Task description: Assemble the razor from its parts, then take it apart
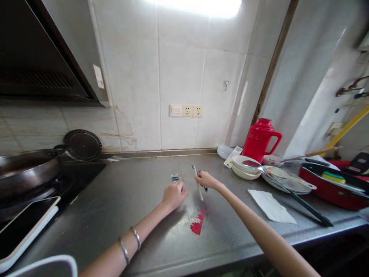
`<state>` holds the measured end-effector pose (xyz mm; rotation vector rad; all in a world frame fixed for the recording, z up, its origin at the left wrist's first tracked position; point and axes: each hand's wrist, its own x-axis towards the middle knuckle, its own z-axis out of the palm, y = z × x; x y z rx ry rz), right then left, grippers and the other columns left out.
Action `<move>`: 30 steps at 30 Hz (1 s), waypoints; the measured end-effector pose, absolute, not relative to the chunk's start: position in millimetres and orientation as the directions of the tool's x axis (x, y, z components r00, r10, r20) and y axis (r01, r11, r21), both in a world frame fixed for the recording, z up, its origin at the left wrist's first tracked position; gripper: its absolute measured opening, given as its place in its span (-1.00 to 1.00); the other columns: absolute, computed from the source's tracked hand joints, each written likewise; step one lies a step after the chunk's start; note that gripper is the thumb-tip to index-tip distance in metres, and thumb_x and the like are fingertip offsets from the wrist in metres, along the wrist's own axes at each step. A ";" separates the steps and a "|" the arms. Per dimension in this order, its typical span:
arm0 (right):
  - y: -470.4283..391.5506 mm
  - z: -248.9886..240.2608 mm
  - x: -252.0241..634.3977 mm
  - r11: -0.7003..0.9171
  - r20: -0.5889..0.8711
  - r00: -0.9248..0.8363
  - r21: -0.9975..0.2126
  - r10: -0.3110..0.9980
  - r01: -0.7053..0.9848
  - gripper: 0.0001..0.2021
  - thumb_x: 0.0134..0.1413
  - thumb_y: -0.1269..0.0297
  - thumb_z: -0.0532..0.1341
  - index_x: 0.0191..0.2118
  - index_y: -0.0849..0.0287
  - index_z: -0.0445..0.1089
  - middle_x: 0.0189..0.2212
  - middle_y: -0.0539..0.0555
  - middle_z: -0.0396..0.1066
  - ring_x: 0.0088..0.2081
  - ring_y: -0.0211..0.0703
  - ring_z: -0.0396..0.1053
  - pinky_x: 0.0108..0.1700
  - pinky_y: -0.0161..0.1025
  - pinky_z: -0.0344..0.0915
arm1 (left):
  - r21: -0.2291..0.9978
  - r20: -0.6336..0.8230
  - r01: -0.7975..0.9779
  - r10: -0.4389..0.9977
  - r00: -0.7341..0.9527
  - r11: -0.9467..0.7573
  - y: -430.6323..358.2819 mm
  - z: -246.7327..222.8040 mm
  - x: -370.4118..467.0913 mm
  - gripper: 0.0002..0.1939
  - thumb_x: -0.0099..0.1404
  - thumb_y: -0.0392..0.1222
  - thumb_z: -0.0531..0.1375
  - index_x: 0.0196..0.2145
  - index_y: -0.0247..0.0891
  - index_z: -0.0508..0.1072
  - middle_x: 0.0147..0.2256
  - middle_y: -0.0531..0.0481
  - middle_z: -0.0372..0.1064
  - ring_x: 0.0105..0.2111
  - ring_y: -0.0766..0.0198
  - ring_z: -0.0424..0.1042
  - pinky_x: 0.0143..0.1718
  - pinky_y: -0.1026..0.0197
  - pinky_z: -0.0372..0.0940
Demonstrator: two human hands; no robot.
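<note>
My right hand [206, 179] is closed in a pinch on a thin dark stick, likely a toothbrush, whose dark end [205, 189] shows below the fingers. A white toothbrush [200, 192] passes right beside the fingertips, its bristle end pointing to the wall; I cannot tell whether it is gripped too. My left hand [173, 195] lies palm down on the steel counter, thumb apart from the bent fingers. Just beyond its fingertips is a small clear plastic pack [175, 176] with teal marks. A torn red scrap [197, 225] lies nearer to me.
At left are a pan [29, 169] on the stove, a dark round lid [82, 145] and a white-edged device [29, 231]. At right stand a red thermos [258, 140], stacked bowls [245, 173], a ladle with a dark handle [311, 209], a white napkin [271, 206] and a red basin [319, 192].
</note>
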<state>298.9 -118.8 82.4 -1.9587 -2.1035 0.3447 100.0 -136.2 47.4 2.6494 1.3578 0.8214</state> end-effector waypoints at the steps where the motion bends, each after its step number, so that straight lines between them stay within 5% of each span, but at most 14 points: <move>1: -117.1 84.1 312.6 0.060 -0.001 -0.064 -0.323 0.998 0.944 -0.63 0.03 0.34 -0.03 -0.64 0.28 0.39 -0.65 0.10 0.40 -0.56 -0.30 0.31 -0.49 -0.43 0.10 | 0.286 0.462 0.733 0.759 0.458 -0.617 -127.6 45.7 95.6 -0.79 0.21 -0.07 0.02 -0.43 -0.24 0.33 -0.37 -0.05 0.35 -0.27 0.21 0.33 -0.30 0.25 0.15; 8: -104.2 76.2 375.7 -0.046 -0.112 0.022 -0.208 0.993 0.977 -0.65 0.01 0.36 -0.01 -0.63 0.30 0.42 -0.59 0.20 0.45 -0.51 -0.20 0.37 -0.45 -0.37 0.14 | 0.492 0.392 0.725 0.866 0.311 -0.483 -58.0 32.9 71.1 -0.66 0.07 -0.05 0.16 -0.22 -0.27 0.27 -0.21 -0.09 0.33 -0.15 0.18 0.29 -0.12 0.18 0.16; 14: -91.0 57.9 375.9 -0.052 -0.184 0.022 -0.161 0.983 0.985 -0.66 0.00 0.30 0.04 -0.63 0.29 0.44 -0.54 0.24 0.47 -0.46 -0.11 0.41 -0.41 -0.33 0.18 | 0.441 0.256 0.766 0.884 0.392 -0.467 -43.8 30.2 70.8 -0.41 -0.02 -0.12 0.22 -0.02 -0.30 0.20 -0.02 -0.18 0.26 -0.02 0.09 0.23 -0.01 0.15 0.10; 23: -80.4 49.0 375.0 -0.042 -0.215 0.017 -0.112 0.976 0.993 -0.69 0.00 0.27 0.04 -0.47 0.32 0.49 -0.45 0.27 0.48 -0.40 -0.09 0.43 -0.42 -0.32 0.20 | 0.418 0.274 0.740 0.850 0.450 -0.527 -34.1 20.2 71.9 -0.41 -0.02 -0.20 0.19 0.00 -0.34 0.20 -0.01 -0.23 0.27 -0.02 0.10 0.26 -0.01 0.16 0.12; 30: -81.1 47.6 374.0 -0.043 -0.197 0.021 -0.106 0.980 0.993 -0.69 0.00 0.24 0.06 -0.42 0.33 0.49 -0.42 0.28 0.48 -0.37 -0.08 0.43 -0.42 -0.32 0.20 | 0.521 0.260 0.689 0.863 0.433 -0.504 -23.1 11.0 71.9 -0.43 -0.05 -0.30 0.20 -0.03 -0.35 0.21 -0.07 -0.22 0.33 -0.08 0.15 0.33 -0.04 0.17 0.16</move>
